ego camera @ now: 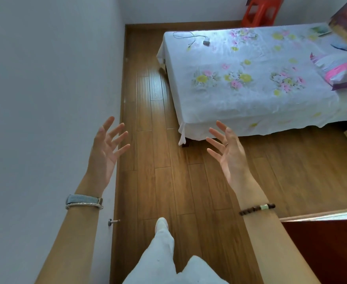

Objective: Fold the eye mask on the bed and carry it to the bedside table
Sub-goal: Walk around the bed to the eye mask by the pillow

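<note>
Here both hands are raised with palms facing each other, fingers spread wide and holding nothing: the left hand before the wall, the right hand just short of the near corner of the flower-printed white bed. What may be the eye mask, a small blue flat shape, lies far across the bed near the striped pink pillow. It sits up and to the right, nearer the right hand, its long axis roughly across the view.
</note>
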Action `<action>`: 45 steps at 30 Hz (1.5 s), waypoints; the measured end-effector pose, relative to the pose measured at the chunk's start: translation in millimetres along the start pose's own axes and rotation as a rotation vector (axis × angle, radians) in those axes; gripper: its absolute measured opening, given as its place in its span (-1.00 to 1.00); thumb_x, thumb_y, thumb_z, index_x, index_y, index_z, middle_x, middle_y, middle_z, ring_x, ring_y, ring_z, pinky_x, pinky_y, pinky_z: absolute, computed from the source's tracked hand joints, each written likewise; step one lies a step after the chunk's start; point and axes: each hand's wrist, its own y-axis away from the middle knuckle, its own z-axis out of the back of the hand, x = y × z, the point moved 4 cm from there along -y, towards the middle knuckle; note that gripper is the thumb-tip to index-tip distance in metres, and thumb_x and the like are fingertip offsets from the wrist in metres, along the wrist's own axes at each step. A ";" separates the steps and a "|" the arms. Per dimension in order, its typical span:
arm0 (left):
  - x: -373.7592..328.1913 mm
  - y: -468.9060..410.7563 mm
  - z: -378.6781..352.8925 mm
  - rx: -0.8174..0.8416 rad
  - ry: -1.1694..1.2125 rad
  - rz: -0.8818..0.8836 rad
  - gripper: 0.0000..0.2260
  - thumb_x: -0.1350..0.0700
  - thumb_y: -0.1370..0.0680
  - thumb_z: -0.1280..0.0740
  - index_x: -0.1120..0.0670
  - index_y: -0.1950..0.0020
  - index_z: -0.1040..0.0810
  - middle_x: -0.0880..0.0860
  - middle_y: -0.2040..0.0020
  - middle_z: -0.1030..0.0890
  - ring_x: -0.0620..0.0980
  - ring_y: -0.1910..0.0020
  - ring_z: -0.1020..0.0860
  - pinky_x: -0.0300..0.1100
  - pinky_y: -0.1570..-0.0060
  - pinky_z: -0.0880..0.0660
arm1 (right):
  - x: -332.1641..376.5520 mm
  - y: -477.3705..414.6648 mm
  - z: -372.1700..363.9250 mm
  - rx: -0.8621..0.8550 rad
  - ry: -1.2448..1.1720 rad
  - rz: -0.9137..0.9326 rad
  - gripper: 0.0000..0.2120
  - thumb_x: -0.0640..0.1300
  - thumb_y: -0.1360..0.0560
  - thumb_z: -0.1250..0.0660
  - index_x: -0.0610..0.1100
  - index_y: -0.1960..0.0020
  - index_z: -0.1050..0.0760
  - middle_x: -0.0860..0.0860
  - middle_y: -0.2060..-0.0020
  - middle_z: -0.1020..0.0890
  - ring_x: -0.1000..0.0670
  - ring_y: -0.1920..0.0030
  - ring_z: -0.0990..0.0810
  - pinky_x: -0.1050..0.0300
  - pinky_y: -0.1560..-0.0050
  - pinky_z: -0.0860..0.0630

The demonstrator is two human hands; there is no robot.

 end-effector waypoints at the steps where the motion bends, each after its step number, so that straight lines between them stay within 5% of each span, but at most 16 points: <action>1: -1.6 -13.3 5.9 -0.001 -0.002 0.000 -0.36 -0.27 -0.49 -0.14 -0.05 -0.52 -0.28 0.09 -0.46 -0.43 0.09 -0.39 -0.46 0.21 -0.37 -0.36 | 3.6 -9.9 -9.2 -0.001 -0.008 0.006 -0.65 0.18 -0.59 -0.14 0.14 -0.30 -0.47 -0.01 -0.30 -0.58 -0.06 -0.30 -0.56 -0.20 -0.36 -0.41; 11: -17.6 -117.6 37.8 -0.031 0.027 -0.026 -0.47 -0.14 -0.59 -0.01 0.00 -0.53 -0.27 0.08 -0.46 -0.43 0.09 -0.39 -0.47 0.16 -0.37 -0.37 | 27.3 -106.3 -74.0 0.039 -0.057 0.037 -0.66 0.13 -0.61 -0.12 0.12 -0.32 -0.48 -0.06 -0.34 -0.55 -0.08 -0.29 -0.56 -0.13 -0.32 -0.44; 45: -76.6 -585.6 39.6 -0.165 0.040 -0.076 -0.55 -0.19 -0.61 -0.02 -0.11 -0.46 -0.36 0.02 -0.42 -0.48 0.05 -0.37 -0.49 0.14 -0.34 -0.40 | 121.0 -577.7 -206.8 0.121 -0.004 0.023 -0.67 0.09 -0.64 -0.11 0.10 -0.34 -0.46 -0.01 -0.31 -0.57 -0.07 -0.28 -0.58 -0.19 -0.34 -0.46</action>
